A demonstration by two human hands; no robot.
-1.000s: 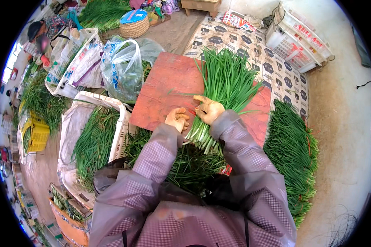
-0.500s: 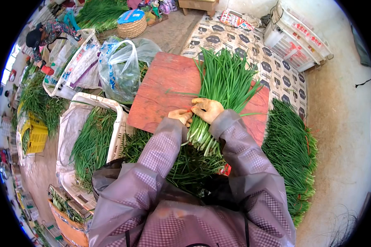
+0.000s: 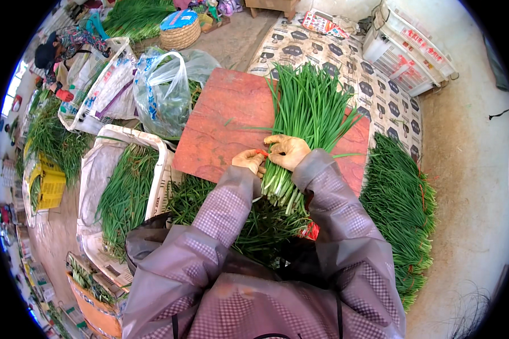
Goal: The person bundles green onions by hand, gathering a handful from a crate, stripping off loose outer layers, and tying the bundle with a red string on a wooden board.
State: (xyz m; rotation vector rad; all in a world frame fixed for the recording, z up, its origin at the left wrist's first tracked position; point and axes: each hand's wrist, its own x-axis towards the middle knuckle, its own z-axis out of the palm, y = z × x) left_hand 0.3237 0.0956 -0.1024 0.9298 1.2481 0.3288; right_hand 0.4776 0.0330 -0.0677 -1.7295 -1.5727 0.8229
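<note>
A thick bunch of garlic chives (image 3: pixel 311 104) lies on a reddish-brown board (image 3: pixel 232 107), leaves fanned away from me and pale stem ends toward me. At its stem end, my left hand (image 3: pixel 247 160) pinches a short red tie (image 3: pixel 262 152) on the bunch's left side. My right hand (image 3: pixel 289 152) rests over the stems, thumb and forefinger closed together at the same tie. How the tie runs beneath the bunch is hidden.
Bundled chives (image 3: pixel 398 220) lie in a row on the right beside the wall. Left of the board stand a white crate (image 3: pixel 159 186) of loose greens and a clear plastic bag (image 3: pixel 163 99). Stacked white crates (image 3: pixel 404 56) stand far right. Another person's red-gloved hand (image 3: pixel 65 95) shows far left.
Both hands stay at the tie, and more red shows between their fingertips. My right hand has shifted slightly right, with its fingers a little more raised.
</note>
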